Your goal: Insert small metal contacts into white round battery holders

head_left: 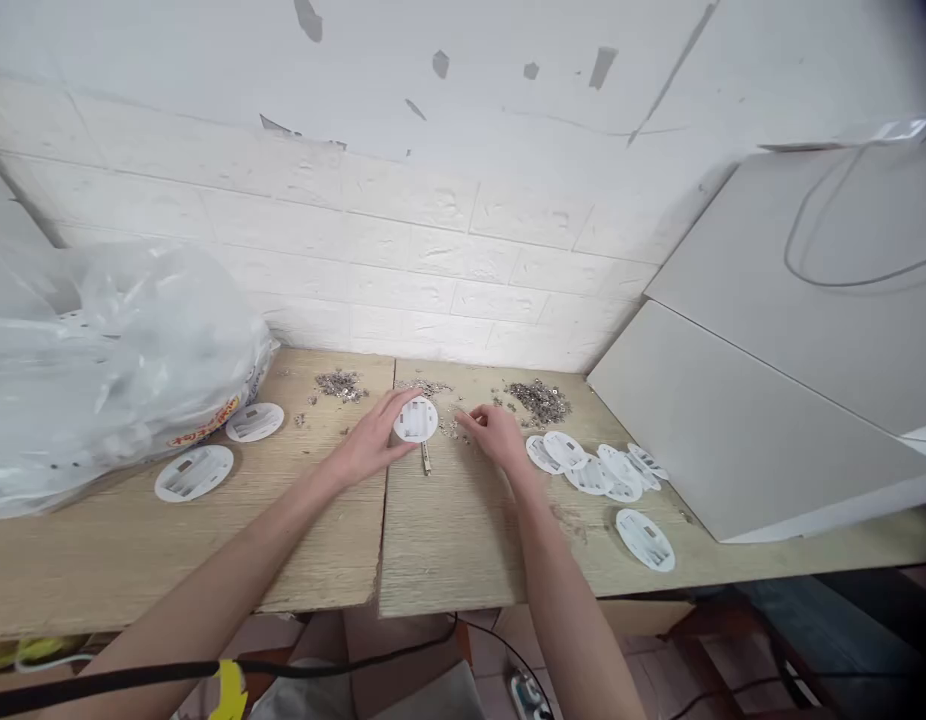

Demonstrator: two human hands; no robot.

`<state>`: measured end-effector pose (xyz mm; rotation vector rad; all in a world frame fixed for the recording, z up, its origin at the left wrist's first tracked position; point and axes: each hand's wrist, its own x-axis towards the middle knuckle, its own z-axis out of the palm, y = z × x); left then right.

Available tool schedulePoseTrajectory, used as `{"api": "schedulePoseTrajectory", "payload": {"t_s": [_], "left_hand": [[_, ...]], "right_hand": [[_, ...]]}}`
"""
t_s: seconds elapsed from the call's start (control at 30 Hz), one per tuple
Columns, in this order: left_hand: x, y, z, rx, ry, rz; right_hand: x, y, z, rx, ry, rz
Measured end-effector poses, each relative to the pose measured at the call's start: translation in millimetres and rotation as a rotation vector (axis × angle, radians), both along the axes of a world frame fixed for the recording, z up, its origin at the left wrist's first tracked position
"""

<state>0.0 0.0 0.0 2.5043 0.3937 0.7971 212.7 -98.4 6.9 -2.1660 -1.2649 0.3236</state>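
Disc (416, 420) (white) occupies left grip (368, 444); right grip (497, 436) apart.

White brick-pattern wall (418, 240) across the back, and the smoother stretch up top is pretty beat up, with grey patches showing through. Wood-grain tabletop (448, 550) runs across the middle, seam near center. Pinkish tiled floor (650, 675) peeks out lower right. Lighting's bright, kinda even.

The wooden counter (448, 540) has a seam (386, 500). Left of the seam: a bag (118, 370), two discs (194, 474), metal bits (338, 386). Right of it: more bits (539, 402), overlapping discs (589, 476), one disc (645, 540) apart, a box (703, 420).
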Motion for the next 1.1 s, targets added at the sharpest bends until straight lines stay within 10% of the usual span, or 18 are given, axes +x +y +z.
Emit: {"api": "schedulePoseTrajectory", "payload": {"t_s": [0.37, 0.8, 1.1], "left_hand": [[3.9, -3.7, -5.0, -0.016, -0.062, -0.005], [11.3, -10.3, 2.8, -0.898, -0.388, -0.115], [12.2, -7.3, 3.4, -0.969, -0.435, -0.045]], "right_hand": [[-30.6, 15.0, -10.1, 0.363, 0.431, 0.228], [-36.0, 15.2, -5.2, 0.345, 0.648, 0.298], [-33.7, 12.3, -1.5, 0.343, 0.467, 0.342]]}}
